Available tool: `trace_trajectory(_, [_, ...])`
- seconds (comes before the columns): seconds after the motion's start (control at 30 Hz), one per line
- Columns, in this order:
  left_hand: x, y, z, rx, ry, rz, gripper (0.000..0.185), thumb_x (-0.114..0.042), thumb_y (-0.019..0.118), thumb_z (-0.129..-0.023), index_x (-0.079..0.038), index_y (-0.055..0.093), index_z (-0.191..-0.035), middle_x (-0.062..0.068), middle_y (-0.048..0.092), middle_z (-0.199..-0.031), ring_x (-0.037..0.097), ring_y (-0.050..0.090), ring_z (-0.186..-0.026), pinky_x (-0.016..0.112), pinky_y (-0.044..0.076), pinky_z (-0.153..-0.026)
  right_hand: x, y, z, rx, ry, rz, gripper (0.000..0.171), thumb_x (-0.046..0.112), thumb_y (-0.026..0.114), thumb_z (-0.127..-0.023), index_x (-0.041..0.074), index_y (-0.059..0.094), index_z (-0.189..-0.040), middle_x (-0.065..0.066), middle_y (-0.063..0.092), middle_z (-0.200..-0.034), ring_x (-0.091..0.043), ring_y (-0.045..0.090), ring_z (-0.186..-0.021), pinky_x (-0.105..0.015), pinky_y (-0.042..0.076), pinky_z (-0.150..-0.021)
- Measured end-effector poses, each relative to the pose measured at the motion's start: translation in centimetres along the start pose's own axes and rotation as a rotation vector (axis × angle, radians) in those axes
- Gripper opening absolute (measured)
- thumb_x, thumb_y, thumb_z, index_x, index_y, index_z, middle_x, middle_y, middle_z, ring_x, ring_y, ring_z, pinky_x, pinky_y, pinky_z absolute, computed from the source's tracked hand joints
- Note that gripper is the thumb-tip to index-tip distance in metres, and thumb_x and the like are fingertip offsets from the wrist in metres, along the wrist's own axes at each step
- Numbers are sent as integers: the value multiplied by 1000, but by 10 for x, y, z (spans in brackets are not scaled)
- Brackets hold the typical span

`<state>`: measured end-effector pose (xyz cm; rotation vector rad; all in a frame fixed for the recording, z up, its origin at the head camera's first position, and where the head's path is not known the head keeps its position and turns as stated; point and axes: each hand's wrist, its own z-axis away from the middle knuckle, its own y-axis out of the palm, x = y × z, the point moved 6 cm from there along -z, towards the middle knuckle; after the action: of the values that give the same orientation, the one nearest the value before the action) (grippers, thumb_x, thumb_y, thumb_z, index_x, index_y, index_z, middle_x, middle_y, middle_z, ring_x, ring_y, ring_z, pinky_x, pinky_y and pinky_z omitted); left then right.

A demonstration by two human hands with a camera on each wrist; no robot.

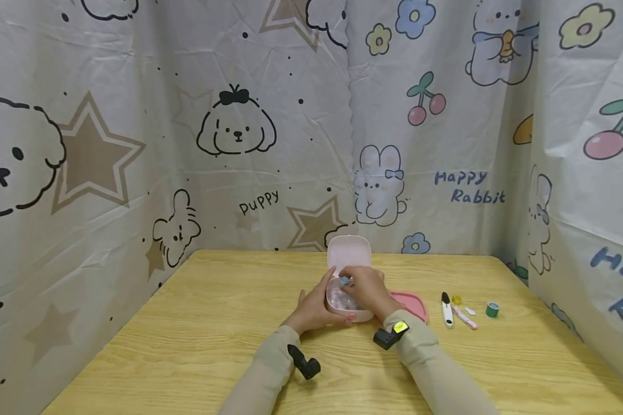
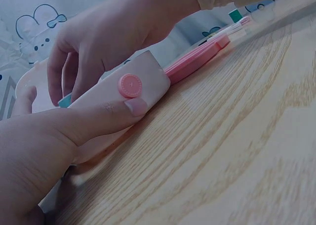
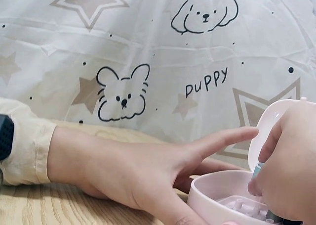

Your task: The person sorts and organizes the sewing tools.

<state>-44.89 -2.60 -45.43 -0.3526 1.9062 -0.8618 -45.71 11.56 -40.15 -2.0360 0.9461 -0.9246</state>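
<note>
A pale pink box (image 1: 364, 316) stands on the table with its hinged lid (image 1: 349, 249) raised. My left hand (image 1: 312, 307) holds the box from the left side, its thumb along the front wall near a round pink button (image 2: 130, 85). Over the opening, my right hand (image 1: 370, 289) pinches a small light blue piece (image 3: 257, 169), mostly hidden by the fingers; its kind cannot be made out. Inside the box, a clear insert with small pegs (image 3: 240, 205) shows, and something dark (image 3: 272, 216) lies partly behind my right hand.
Right of the box lies a pink tray-like piece (image 1: 414, 305). Farther right are a white tool with a black tip (image 1: 447, 311), a yellow spool (image 1: 457, 300), a pink-and-white stick (image 1: 465, 319), a small white piece (image 1: 470, 312) and a green spool (image 1: 492, 309). Printed curtains surround the table.
</note>
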Motion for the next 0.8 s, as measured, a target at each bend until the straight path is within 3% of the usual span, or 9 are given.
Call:
trace_trajectory(0.2, [1, 0, 0, 2, -3, -6, 129, -53, 94, -70, -33, 12, -168, 1, 35, -165, 27, 40, -146, 73, 0, -115, 1, 7, -1, 38, 9, 64, 21, 11, 87, -84, 14, 80, -103, -1, 77, -100, -26, 69, -97, -66, 38, -92])
trace_trajectory(0.57, [0, 1, 0, 5, 17, 16, 130, -55, 94, -69, -31, 12, -168, 3, 36, -164, 27, 39, -146, 75, 0, -114, -4, 7, 1, 50, 49, 130, 22, 17, 89, -82, 17, 79, -101, -1, 63, -92, -27, 63, -93, -59, 43, -84])
trace_trajectory(0.8, [0, 0, 0, -1, 14, 16, 130, -54, 94, -70, -31, 12, -168, 4, 37, -164, 27, 39, -146, 75, -1, -114, -3, 7, -1, 44, 36, 123, 21, 15, 89, -82, 16, 80, -101, 2, 64, -87, -25, 62, -91, -64, 41, -88])
